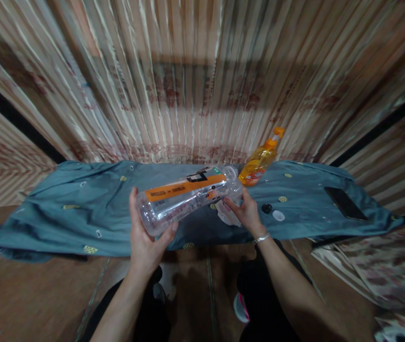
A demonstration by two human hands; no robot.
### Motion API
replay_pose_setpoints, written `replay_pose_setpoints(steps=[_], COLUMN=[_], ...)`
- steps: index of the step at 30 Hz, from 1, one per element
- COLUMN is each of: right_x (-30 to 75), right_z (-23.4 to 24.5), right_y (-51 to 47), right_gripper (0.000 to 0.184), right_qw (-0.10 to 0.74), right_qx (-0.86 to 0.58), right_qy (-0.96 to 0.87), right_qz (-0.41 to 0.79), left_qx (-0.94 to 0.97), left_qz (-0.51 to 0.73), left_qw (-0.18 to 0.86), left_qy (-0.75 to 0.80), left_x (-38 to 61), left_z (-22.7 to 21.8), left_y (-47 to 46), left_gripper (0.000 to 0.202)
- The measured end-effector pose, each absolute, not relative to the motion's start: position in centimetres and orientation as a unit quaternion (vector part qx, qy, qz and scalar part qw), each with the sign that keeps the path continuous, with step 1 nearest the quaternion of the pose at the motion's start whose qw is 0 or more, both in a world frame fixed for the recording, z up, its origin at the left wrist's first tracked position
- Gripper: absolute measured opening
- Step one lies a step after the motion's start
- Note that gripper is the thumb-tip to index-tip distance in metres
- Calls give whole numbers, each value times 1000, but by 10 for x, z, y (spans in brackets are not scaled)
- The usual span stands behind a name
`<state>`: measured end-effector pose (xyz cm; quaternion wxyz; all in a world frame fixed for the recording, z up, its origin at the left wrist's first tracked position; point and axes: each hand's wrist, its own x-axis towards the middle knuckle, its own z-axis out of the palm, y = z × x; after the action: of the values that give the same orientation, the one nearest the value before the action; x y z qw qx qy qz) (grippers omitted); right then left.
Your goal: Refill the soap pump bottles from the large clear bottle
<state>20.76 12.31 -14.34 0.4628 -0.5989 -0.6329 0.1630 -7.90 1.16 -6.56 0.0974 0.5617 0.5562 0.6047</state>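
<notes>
Around the bottle (187,194) — left hand (148,248) cupped.

Room L of L hand (148,249); pump btl (255,167) blocks beyond R hand (249,214), phone (345,203) far R.

One head-worn view; forward and downward (fairly near) over the blue-green cloth (99,209)

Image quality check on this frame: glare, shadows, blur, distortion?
Head view: bright glare streaks on the clear plastic bottle with the orange label, its smallest print too soft to read; head view: a broad dark band shades the pleated beige patterned curtain, whose folds fan outward, probably wide-angle distortion plus perspective.
</notes>
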Motion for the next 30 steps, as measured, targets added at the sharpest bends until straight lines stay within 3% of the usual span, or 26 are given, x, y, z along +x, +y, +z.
replay_pose_setpoints(steps=[10,30], right_x=[208,208], right_z=[-138,-141], right_y=[121,121], right_gripper=[63,65], right_qw=[460,470], right_qx=[-593,-591], right_qy=[-639,-636], right_qz=[166,159], left_qx=[569,562], left_qz=[597,597], left_qw=[106,76], left_qy=[555,567], left_x=[-80,-78], left_z=[-67,-66], left_y=[9,9], left_gripper=[122,114])
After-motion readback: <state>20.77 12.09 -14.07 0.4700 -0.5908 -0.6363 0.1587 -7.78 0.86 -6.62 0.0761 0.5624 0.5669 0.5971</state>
